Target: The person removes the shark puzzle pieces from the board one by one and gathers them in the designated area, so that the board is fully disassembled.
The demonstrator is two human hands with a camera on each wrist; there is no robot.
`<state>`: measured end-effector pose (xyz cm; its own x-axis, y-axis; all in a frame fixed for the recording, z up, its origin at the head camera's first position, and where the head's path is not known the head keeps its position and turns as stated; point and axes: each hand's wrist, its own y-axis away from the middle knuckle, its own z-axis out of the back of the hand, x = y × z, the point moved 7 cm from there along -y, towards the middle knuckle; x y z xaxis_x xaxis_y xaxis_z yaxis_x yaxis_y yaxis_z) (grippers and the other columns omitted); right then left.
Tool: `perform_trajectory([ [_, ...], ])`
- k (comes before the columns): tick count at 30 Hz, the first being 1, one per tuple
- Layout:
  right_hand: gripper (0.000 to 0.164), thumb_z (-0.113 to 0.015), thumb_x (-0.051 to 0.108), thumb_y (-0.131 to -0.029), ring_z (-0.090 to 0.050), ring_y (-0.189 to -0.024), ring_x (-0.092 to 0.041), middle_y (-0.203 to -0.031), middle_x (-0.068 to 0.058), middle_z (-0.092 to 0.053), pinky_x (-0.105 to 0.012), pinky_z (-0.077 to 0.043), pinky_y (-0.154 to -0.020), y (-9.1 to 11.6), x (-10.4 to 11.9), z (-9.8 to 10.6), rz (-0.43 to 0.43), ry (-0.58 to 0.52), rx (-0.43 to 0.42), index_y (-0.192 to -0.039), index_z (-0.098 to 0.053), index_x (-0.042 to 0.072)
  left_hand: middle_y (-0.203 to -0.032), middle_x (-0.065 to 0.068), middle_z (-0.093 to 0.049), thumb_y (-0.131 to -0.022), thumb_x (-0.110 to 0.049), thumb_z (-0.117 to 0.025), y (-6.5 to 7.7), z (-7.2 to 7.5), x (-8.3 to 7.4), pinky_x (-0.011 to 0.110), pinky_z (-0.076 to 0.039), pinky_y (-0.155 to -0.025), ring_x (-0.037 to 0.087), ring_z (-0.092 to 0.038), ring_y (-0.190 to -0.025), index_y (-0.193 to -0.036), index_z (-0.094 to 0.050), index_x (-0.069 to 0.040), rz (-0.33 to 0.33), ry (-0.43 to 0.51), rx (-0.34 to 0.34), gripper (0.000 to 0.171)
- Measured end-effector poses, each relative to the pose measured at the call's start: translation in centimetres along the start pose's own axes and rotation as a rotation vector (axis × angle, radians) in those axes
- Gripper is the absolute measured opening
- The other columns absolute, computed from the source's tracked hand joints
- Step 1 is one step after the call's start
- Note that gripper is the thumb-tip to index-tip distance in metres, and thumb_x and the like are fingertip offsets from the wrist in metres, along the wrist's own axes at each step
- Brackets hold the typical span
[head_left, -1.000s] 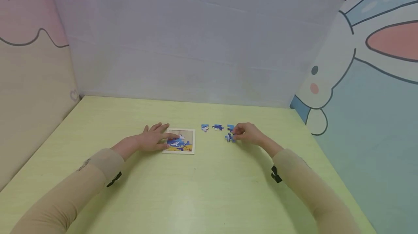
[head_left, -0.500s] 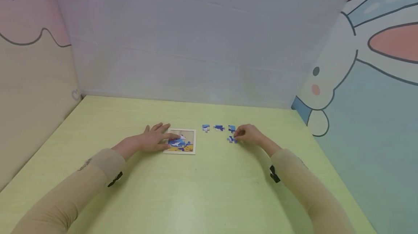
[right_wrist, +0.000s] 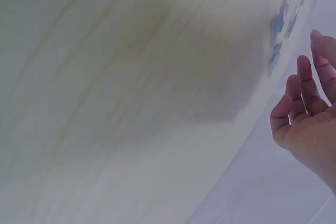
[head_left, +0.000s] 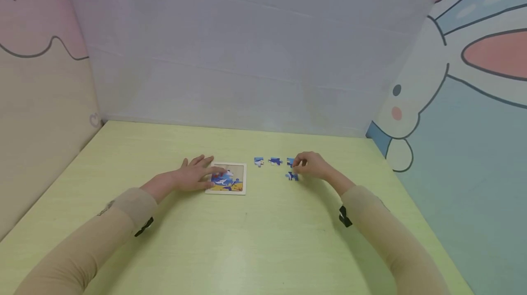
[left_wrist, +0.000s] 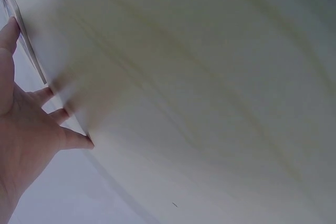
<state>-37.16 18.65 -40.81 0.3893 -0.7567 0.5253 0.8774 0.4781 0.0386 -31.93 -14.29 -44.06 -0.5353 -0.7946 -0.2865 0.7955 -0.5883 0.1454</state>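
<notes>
The person has a wooden frame (head_left: 231,192) lying flat on the counter (head_left: 247,240), a little left of its middle and closer to the far edge than the near one. Fitted pieces (head_left: 223,182) fill the lower part, leaving bare board along the top. The left hand (head_left: 189,177) lies over the frame's left side, fingers spread wide and holding nothing. To the right, three loose pieces (head_left: 275,161) sit in a row running along the far edge, with a fourth piece (head_left: 292,176) just nearer the person. The right hand (head_left: 314,165) is beside the row's right end, its grip narrow and loosely curled, with nothing in it that I can see. I'd judge this is the step of choosing a piece; the next move would call for pinching one cleanly by its edges without nudging its neighbours.
</notes>
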Motion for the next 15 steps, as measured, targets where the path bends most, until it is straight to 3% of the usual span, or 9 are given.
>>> perform_trajectory([
  [9,0.022,-0.068,0.016,-0.086,-0.052,-0.084,-0.019,-0.097,-0.005,-0.065,-0.03,-0.043,-0.071,-1.0,4.5,0.2,0.083,-0.012,0.012,-0.105,-0.067,0.004,-0.155,0.021,-0.015,-0.095,-0.046,-0.051,0.1,0.0,0.4,0.077,-0.007,-0.099,0.048,-0.009,-0.14,-0.148,-0.031,-0.027,0.025,0.017,-0.027,0.06],
  [15,0.025,-0.068,0.014,-0.086,-0.055,-0.095,-0.032,-0.106,-0.016,-0.065,-0.041,-0.046,-0.084,-1.9,7.3,-0.5,0.145,-0.039,0.038,-0.107,-0.065,0.001,-0.155,0.02,-0.018,-0.094,-0.046,-0.053,0.2,0.2,0.2,0.076,-0.008,-0.1,0.048,-0.011,-0.14,-0.147,-0.034,-0.022,0.033,0.021,-0.037,0.061],
])
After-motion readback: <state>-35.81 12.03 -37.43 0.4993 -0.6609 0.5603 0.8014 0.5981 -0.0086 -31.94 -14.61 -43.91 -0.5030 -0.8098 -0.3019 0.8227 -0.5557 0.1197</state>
